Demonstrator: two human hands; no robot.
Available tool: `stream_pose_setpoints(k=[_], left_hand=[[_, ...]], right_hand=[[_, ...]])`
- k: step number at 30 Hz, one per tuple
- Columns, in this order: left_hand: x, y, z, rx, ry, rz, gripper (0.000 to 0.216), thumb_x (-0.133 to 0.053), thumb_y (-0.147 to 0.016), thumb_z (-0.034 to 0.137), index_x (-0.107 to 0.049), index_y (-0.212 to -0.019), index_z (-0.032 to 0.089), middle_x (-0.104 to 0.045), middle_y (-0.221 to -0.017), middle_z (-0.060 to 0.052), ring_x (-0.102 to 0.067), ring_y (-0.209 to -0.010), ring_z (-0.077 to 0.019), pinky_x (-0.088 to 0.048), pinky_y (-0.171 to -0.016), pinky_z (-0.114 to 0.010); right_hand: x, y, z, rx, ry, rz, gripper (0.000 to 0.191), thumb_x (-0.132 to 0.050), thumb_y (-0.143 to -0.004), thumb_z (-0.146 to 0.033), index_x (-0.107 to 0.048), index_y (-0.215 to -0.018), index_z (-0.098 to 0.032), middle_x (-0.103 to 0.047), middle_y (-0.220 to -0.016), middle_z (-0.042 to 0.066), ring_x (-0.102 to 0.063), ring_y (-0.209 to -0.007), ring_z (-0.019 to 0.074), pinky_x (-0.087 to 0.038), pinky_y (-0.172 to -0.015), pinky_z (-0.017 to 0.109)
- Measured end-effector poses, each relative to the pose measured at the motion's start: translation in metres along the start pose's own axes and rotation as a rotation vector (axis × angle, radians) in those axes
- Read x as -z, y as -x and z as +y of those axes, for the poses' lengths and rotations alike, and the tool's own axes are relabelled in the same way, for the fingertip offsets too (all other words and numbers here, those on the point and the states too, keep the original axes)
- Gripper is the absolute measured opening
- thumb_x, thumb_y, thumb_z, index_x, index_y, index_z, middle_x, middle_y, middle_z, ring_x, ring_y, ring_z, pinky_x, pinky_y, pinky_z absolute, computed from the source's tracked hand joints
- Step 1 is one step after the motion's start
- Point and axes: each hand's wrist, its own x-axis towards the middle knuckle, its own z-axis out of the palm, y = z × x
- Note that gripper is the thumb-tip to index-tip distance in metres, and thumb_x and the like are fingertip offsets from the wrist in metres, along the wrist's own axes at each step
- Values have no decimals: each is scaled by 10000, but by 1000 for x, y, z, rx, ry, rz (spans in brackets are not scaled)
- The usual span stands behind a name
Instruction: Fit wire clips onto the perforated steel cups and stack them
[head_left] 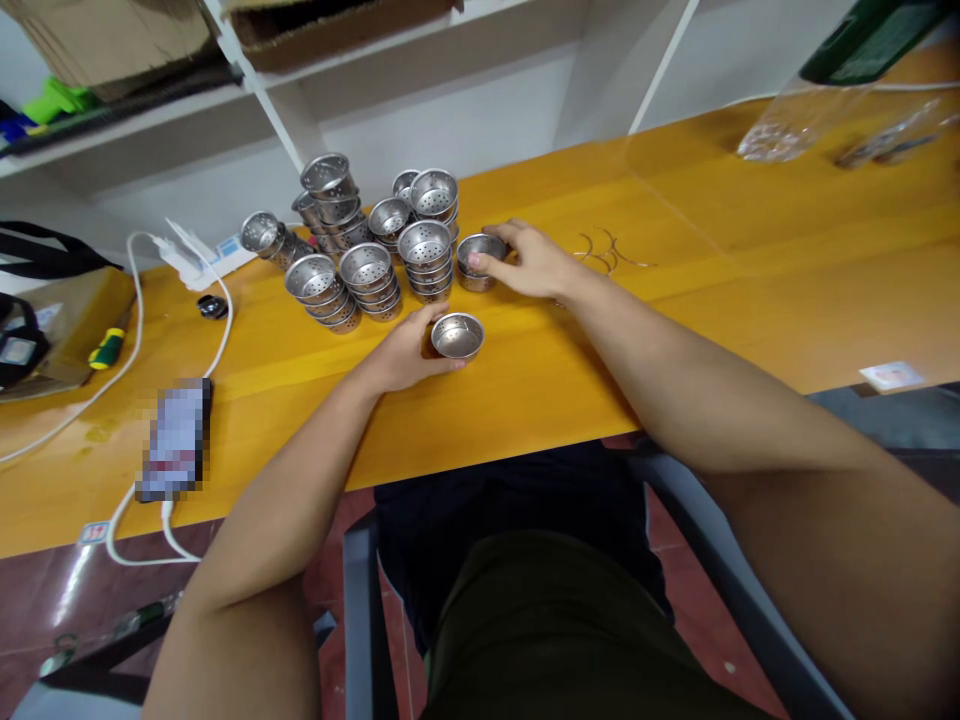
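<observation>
My left hand point(414, 354) curls round a small metal cup point(457, 337) on the yellow tabletop, fingers behind it and thumb along its near side. Further back, my right hand point(534, 258) grips a short stack of metal cups point(480, 262), its thumb at the rim and fingers over the far edge. To the left of it stand several stacks of perforated metal cups point(425, 258), close together. One stack point(271, 240) at the back left leans over.
Thin copper-coloured wires point(606, 250) lie right of my right hand. A phone point(176, 438) with a white cable, a power strip point(217, 260) and a screwdriver handle point(107, 349) lie on the left. A clear plastic bottle point(787, 125) lies at the back right; white shelving point(465, 90) runs behind.
</observation>
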Motion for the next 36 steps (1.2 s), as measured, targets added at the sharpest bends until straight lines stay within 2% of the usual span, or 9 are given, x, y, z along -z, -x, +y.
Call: stream_pose_setpoints(k=[2,7,13,17,20,24,28,31,36], left_hand=[[1,0,1,-7,-37,9,1050,-1162,-926,624,-690,-1771,218,-726,-1900,-256,-702,-1793,-510,-545,-1543,-722],[2,-2,8,-51,-37,6,872,-1155,-927,609,-768,-1617,240,-844,-1704,-193,-806,-1618,-458,-639,-1433,-657],[-1,-4,4,-68,101,53,899,-1123,-931,595,-672,-1630,255,-848,-1626,-185,-855,-1491,-407,-695,-1297,-580],[1,-4,2,-107,82,108,906,-1128,-892,504,-663,-1632,263,-831,-1606,-170,-838,-1491,-394,-684,-1320,-572],[3,-3,1,-133,43,160,847,-1110,-885,429,-690,-1602,266,-811,-1607,-171,-813,-1516,-396,-665,-1361,-589],[0,-5,-4,-196,76,177,807,-1025,-916,381,-680,-1634,253,-780,-1616,-174,-796,-1552,-407,-656,-1382,-611],[-1,-5,-8,-211,166,97,844,-996,-951,399,-615,-1695,279,-786,-1652,-155,-832,-1499,-375,-718,-1298,-548],[1,-4,-6,-172,177,65,871,-1026,-936,412,-597,-1684,294,-812,-1601,-130,-857,-1412,-342,-747,-1210,-491],[0,-5,4,-165,169,36,799,-1035,-908,342,-623,-1591,283,-842,-1479,-114,-880,-1327,-344,-770,-1139,-502]], right_hand=[[0,0,2,18,-3,3,865,-879,-1093,-934,-866,-1610,-241,-852,-1584,257,-812,-1474,528,-633,-1376,798],[1,0,1,0,-10,-4,852,-930,-1075,-885,-857,-1619,-233,-845,-1593,245,-825,-1449,527,-654,-1358,776],[-3,-1,0,10,19,-19,790,-915,-1073,-857,-878,-1561,-237,-844,-1517,248,-822,-1429,530,-644,-1373,797],[5,5,-14,11,19,81,921,-819,-1123,-866,-770,-1779,-221,-747,-1735,279,-769,-1557,540,-594,-1442,778],[19,19,-41,31,0,163,755,-721,-1204,-790,-771,-1787,-313,-728,-1786,226,-764,-1544,500,-638,-1391,723],[21,40,-71,303,-120,-12,360,-758,-1197,-576,-927,-1401,-332,-866,-1417,168,-811,-1306,428,-711,-1168,639],[2,49,-78,639,-230,-274,253,-728,-1139,-316,-914,-1309,-284,-884,-1396,102,-802,-1109,282,-649,-966,443],[-1,49,-78,706,-189,-379,199,-709,-1076,-186,-858,-1192,-250,-864,-1289,76,-733,-963,215,-564,-875,377],[11,50,-84,668,-221,-339,125,-814,-1069,-215,-711,-1123,-262,-739,-1155,53,-670,-982,233,-543,-885,374]])
